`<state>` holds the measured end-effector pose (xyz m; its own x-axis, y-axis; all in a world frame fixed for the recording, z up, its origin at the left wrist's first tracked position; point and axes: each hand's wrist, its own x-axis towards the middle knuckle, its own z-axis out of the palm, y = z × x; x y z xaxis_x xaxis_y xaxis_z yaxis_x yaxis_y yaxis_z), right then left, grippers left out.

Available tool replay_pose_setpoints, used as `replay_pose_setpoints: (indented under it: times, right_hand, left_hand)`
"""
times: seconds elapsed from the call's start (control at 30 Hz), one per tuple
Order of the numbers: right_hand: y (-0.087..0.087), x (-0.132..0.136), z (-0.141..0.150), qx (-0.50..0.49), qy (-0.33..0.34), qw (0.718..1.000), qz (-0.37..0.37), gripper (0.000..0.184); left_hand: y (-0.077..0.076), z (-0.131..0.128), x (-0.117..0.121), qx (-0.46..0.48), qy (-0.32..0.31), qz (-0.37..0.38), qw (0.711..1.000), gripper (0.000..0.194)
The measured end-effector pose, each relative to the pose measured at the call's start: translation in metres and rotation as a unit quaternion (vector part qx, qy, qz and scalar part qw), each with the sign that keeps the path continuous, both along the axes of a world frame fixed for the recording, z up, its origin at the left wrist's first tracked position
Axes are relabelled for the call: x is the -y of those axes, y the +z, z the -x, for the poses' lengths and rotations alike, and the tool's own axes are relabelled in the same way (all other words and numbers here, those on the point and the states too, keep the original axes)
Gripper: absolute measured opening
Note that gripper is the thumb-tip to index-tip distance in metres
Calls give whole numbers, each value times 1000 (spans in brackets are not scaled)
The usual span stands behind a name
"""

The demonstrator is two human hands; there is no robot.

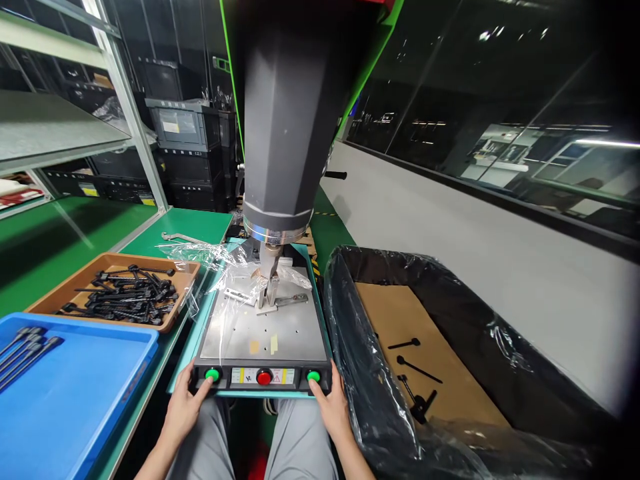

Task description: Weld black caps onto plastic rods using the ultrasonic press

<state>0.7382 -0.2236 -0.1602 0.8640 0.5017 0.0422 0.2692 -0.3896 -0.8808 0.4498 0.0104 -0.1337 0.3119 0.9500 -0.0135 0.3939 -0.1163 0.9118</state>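
A bench press machine with a grey head point(283, 133) stands in front of me, its horn point(271, 259) down at a small metal fixture point(267, 301) on the steel plate point(230, 333). Clear plastic film surrounds the fixture, and whatever part lies under the horn is hard to make out. My left hand point(185, 408) clasps the left front corner of the machine base, thumb on the left green button point(213, 375). At the opposite corner my right hand point(334, 405) grips the base likewise, its thumb on the right green button point(313, 377). Between them sits a red button point(264, 377).
To the left, a brown tray point(113, 259) holds many black strap-like parts; a blue tray point(85, 400) nearer me holds several more. A wrench point(187, 238) lies behind. On the right, a plastic-lined bin point(345, 327) contains cardboard point(440, 353) and several black parts.
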Motion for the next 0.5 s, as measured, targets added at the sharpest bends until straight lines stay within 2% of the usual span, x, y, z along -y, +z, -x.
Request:
replay_pose_setpoints:
  times: [0.07,0.13,0.2,0.27,0.33,0.4,0.5]
  right_hand:
    - [-2,1,-1,-3,6,1000,-7,81]
    - [-3,3,-3,-10,11,1000,-14,80]
    - [-5,3,-4,-21,20,999,-21,79]
    - [-6,3,-5,-30,25,999,-28,79]
    - [-6,2,-4,-31,19,999,-33,79]
    - [-6,2,-4,-27,8,999,-37,79]
    - [0,1,-7,-1,-22,998,-52,68]
  left_hand:
    - [10,0,1,4,14,21,1000,72]
    - [26,-1,5,-1,65,28,997,72]
    - [47,-4,13,1,123,-15,992,69]
    - [70,-11,25,33,129,-78,988,63]
    - [89,-23,38,95,66,-77,990,56]
    - [104,-39,49,154,-24,6,988,48]
    - [114,-66,56,191,-130,164,959,37]
